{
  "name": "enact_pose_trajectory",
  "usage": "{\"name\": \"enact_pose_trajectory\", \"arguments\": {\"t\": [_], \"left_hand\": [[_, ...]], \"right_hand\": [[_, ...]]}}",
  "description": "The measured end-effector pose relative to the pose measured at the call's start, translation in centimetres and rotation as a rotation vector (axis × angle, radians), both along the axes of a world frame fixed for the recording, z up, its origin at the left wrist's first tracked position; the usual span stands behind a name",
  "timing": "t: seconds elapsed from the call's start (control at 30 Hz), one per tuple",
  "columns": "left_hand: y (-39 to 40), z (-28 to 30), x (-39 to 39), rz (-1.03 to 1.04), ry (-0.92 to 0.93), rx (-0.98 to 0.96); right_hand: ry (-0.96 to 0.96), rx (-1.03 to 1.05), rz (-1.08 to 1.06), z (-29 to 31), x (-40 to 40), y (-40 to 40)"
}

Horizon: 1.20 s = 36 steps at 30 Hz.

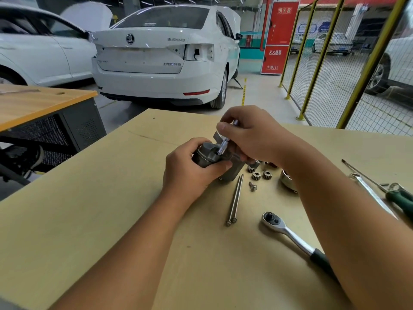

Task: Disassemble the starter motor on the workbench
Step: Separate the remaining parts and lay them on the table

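Grey metal starter motor (209, 156) sits gripped under the left hand (190, 168) on the workbench (111, 198), while the right hand (250, 137) pinches a socket extension (224, 145) just below its fingers, which should stay straight on the bolt.

white car boot lid (143, 44): "SUPERB" | red fire cabinet (280, 36): "消火栓", "灭火器箱", "火警119"
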<state>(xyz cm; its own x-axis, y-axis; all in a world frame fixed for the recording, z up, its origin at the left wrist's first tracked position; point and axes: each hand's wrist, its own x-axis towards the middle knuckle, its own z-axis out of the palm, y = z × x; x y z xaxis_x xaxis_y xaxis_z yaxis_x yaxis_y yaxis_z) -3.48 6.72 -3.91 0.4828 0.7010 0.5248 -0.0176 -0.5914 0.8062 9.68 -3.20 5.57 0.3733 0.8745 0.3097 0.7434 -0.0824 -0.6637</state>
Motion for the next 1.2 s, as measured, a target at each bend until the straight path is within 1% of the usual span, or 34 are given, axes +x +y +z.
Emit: {"name": "enact_pose_trajectory", "arguments": {"t": [0.03,0.07,0.1,0.23,0.33,0.4,0.43,0.5,0.53,0.57,0.6,0.7,0.8,0.87,1.0,1.03,1.07,1.2], "left_hand": [[0.0,0.0,0.0,-0.010,-0.002,-0.002],[0.1,0.0,-0.1,-0.025,0.000,-0.003],[0.3,-0.1,-0.1,-0.042,0.002,-0.006],[0.6,0.0,-0.3,-0.099,-0.013,0.006],[0.5,0.1,-0.3,-0.098,-0.018,0.023],[0.6,0.1,-0.3,-0.095,-0.021,0.021],[0.6,0.2,-0.2,-0.094,-0.022,0.018],[0.6,0.2,-0.2,-0.092,-0.018,0.012],[0.6,0.2,-0.2,-0.090,-0.015,0.009],[0.6,0.2,-0.2,-0.087,-0.011,0.004],[0.6,0.1,-0.1,-0.084,-0.006,-0.002],[0.6,0.2,0.0,-0.068,0.016,-0.016],[0.6,0.2,0.1,-0.043,0.049,0.000],[0.5,0.2,0.1,-0.034,0.056,0.007],[0.5,0.2,0.2,-0.019,0.068,0.027],[0.4,0.3,0.2,-0.017,0.068,0.030],[0.4,0.3,0.2,-0.016,0.067,0.033],[0.4,0.3,0.2,-0.009,0.066,0.041]], "right_hand": [[-0.105,-0.005,-0.023,0.1,-0.1,0.0],[-0.145,-0.002,-0.030,0.2,-0.2,0.0],[-0.135,0.004,-0.021,0.2,-0.3,0.0],[0.036,-0.034,0.079,0.3,0.2,-0.6],[0.065,-0.058,0.125,0.7,0.5,-1.1],[0.053,-0.052,0.102,0.5,0.3,-0.8],[0.005,-0.048,0.071,0.3,0.2,-0.6],[-0.198,-0.021,-0.019,-0.1,-0.1,0.0],[-0.255,0.000,-0.046,-0.2,-0.2,0.2],[-0.250,0.018,-0.049,-0.2,-0.3,0.2],[-0.204,0.023,-0.032,-0.2,-0.3,0.2],[0.025,0.024,0.036,0.0,0.0,-0.2],[0.179,0.025,0.090,0.2,0.0,-0.5],[0.177,0.017,0.067,0.0,-0.2,-0.4],[-0.074,0.008,-0.036,-0.3,-0.6,0.2],[-0.093,0.009,-0.034,-0.2,-0.5,0.2],[-0.068,0.010,-0.019,-0.2,-0.5,0.1],[0.129,0.025,0.065,0.1,0.0,-0.5]]}}
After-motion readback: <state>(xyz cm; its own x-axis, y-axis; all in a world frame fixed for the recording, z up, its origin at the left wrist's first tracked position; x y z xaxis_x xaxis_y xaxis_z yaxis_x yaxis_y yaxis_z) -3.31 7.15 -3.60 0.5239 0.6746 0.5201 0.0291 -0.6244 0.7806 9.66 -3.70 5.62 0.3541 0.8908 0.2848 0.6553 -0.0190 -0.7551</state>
